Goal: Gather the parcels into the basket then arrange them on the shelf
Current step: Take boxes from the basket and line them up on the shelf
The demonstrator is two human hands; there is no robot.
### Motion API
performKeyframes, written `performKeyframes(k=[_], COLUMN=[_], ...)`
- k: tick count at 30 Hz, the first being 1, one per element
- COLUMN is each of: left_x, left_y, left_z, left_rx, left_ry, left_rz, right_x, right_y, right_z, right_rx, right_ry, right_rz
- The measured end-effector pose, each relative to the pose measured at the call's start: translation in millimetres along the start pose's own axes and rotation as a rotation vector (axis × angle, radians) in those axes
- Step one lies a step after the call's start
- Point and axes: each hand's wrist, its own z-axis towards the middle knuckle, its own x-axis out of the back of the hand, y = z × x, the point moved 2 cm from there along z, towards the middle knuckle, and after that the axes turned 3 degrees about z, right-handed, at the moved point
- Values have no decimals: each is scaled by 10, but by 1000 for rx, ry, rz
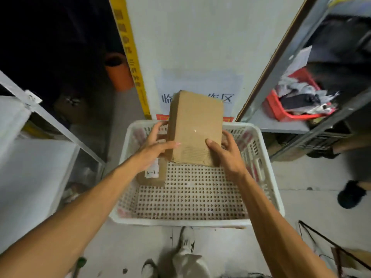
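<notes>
The box stands upright in the far half of the basket (whether it touches the floor I cannot tell). The left grip curls round its left edge, thumb on the near face; the right grip clasps its right edge likewise. A smaller box lies in the basket's left side, under the left wrist. A red bin sits on the right shelf

The head-worn wide-angle camera looks steeply down, close above the basket on the floor.
</notes>
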Motion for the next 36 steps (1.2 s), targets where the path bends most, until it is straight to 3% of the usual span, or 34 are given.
performKeyframes(k=[8,13,20,23,26,29,36], left_x=[173,140,148,188,232,157,13], left_y=[607,755,707,662,589,606,546], left_z=[-546,-656,-617,-635,-577,-558,-529], left_rx=[-232,-327,-324,-319,-192,-82,-165], left_ry=[164,203,139,113,113,-22,-1], left_rz=[143,287,425,319,90,-137,-137], right_x=[-485,-797,-805,-713,-664,-609,-459], right_y=[-786,-980,-1046,-1057,-1043,-998,-972], right_z=[-404,-530,-431,-402,-418,-465,-541], right_rx=[197,168,139,162,215,226,193], right_ry=[99,118,136,136,117,80,-65], right_rz=[-315,-419,-420,-402,-398,-279,-185])
